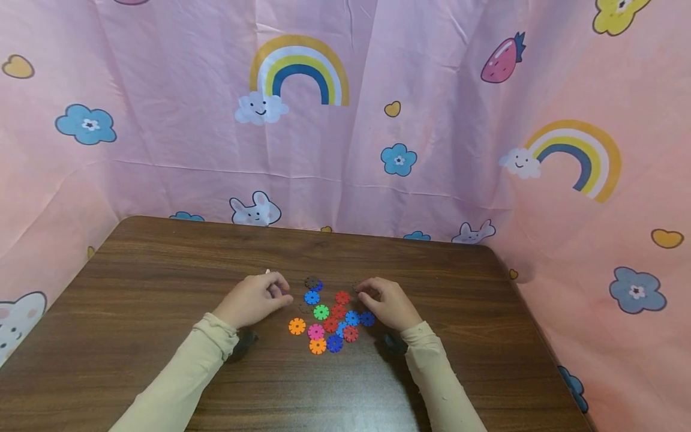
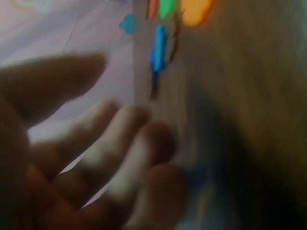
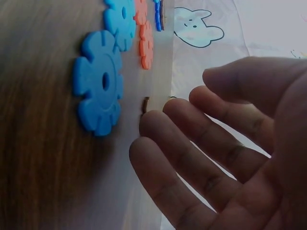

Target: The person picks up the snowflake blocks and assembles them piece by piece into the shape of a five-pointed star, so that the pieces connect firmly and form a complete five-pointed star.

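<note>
Several flower-shaped plastic discs with notched rims lie in a loose cluster on the table. My left hand (image 1: 255, 301) hovers at the cluster's left side, thumb apart from loosely bent fingers (image 2: 129, 143), holding nothing. Nearest it are a dark brown disc (image 1: 311, 282), a light blue disc (image 1: 312, 297) and an orange disc (image 1: 297, 326). On the right side my right hand (image 1: 390, 305) is also relaxed, with nothing between thumb and fingers. Close by its fingertips is a brown disc (image 3: 145, 104), mostly hidden. A dark blue disc (image 1: 367, 318) lies nearer its wrist.
A green disc (image 1: 321, 312), a pink disc (image 1: 315, 332) and several red and blue ones fill the cluster's middle, some overlapping. The brown wooden table (image 1: 162, 276) ends at a patterned pink curtain (image 1: 324, 156). A small white tip (image 1: 267, 271) shows behind the left hand.
</note>
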Available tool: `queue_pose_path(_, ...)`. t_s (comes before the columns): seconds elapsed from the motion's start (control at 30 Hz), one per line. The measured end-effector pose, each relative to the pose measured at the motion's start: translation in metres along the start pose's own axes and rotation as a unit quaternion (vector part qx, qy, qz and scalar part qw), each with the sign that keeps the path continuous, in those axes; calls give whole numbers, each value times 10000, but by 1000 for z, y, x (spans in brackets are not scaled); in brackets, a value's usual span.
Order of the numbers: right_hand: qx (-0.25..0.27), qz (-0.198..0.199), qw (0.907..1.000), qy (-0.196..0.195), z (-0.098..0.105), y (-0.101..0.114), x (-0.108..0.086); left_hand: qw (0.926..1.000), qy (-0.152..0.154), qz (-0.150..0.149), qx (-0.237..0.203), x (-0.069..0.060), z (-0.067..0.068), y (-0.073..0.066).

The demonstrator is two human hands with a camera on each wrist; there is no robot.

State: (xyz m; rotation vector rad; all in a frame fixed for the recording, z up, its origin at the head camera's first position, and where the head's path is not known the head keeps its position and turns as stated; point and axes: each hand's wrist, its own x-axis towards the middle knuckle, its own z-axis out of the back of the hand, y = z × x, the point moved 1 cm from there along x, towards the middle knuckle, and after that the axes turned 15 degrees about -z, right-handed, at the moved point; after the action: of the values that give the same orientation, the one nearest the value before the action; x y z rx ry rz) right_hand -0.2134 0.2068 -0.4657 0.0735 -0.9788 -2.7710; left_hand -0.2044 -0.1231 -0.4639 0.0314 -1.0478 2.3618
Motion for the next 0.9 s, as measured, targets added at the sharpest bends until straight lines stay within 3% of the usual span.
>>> queue_pose_path(0.13,-36,-1,10000,5,-1,-1,1,9979,625,-136,-121,-2,-11,-4)
queue_pose_path(0.3,-36,-31,10000,16,-2,0,1,9944,993,-290,-197,-4,-15,-5)
queue_pose_path(0.5,-60,-48,10000,21,-1,-1,0,9930,1058,-508,-157,-5,-16,-7)
queue_pose_path(0.9,-121,-40,9999,74,-2,-1,0,9917,1135,-571,-212,-5,-17,-9)
